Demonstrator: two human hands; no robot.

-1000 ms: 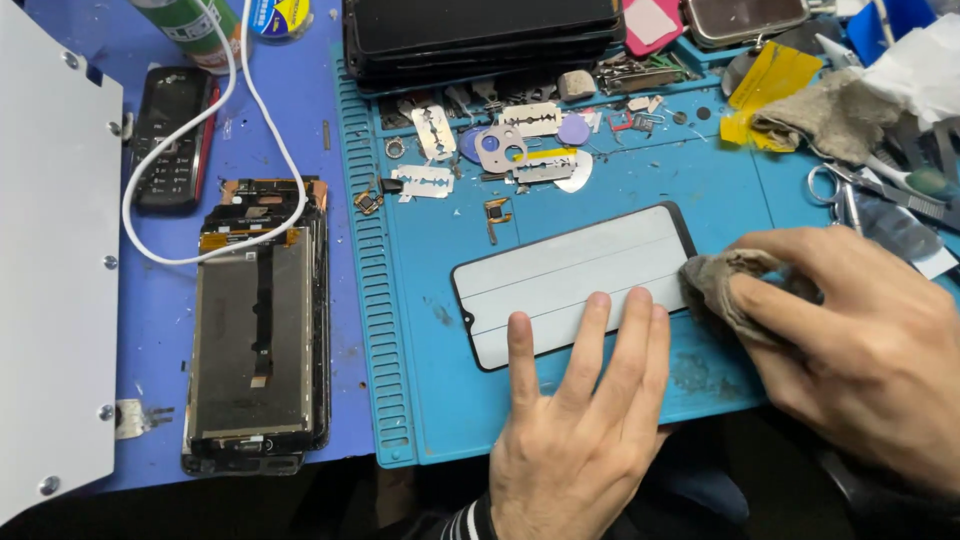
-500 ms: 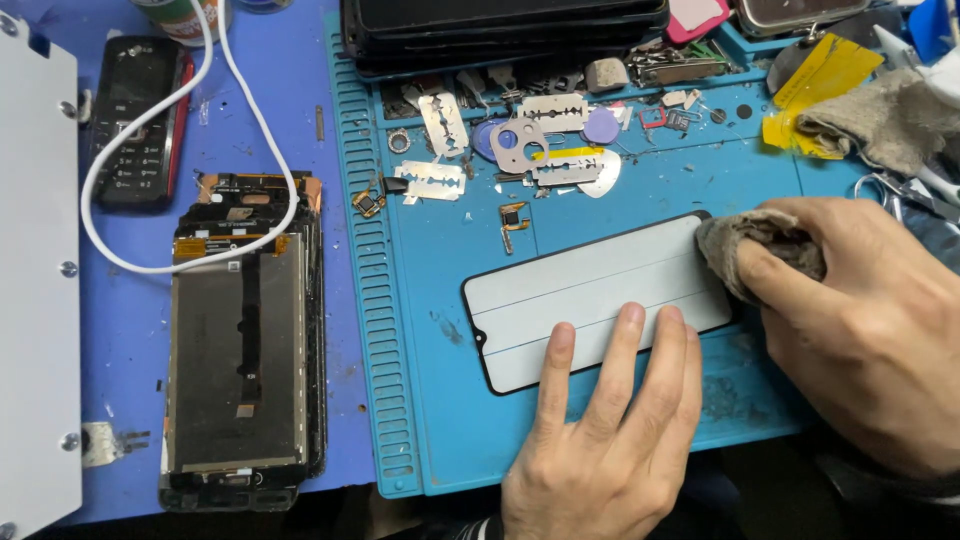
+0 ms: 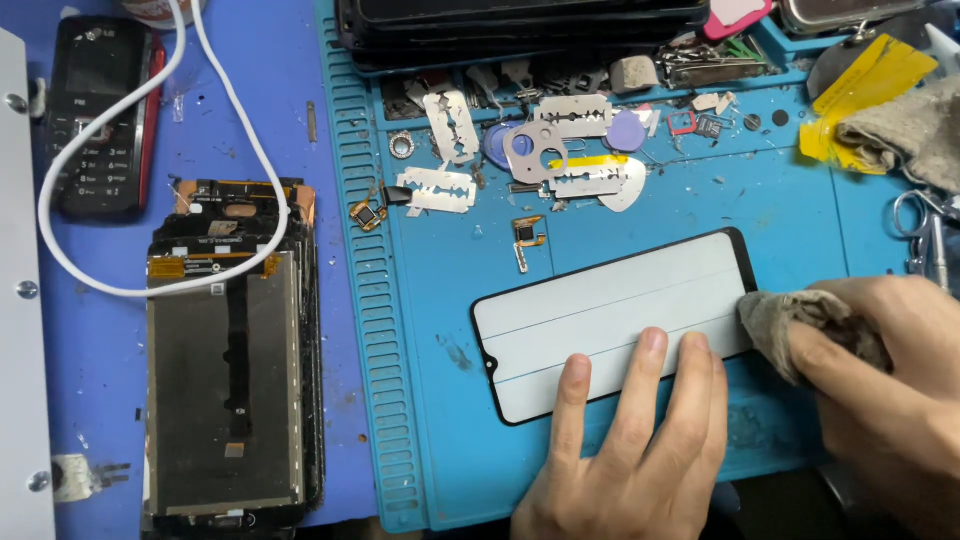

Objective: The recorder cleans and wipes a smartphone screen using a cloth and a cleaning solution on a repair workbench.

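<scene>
glass: thin panel (image 3: pixel 610 310) flat on mat (image 3: pixel 800 200), looks light, stiff, slick, fragile; hold by edges
left hand (image 3: pixel 630 450): open, fingers flat pinning glass's near edge
right hand (image 3: pixel 880 370): closed around rag (image 3: pixel 790 320) at glass's right end

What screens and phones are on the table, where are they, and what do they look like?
Glass screen panel: on the blue mat, rounded rectangle, white with black rim; left hand presses it, right hand rubs a grey cloth on its corner.
Opened phone display: left of the mat, dark grey rectangle, copper top.
Old keypad phone: top left, black and red, small dark screen.
Stack of dark phones: top edge.
</scene>
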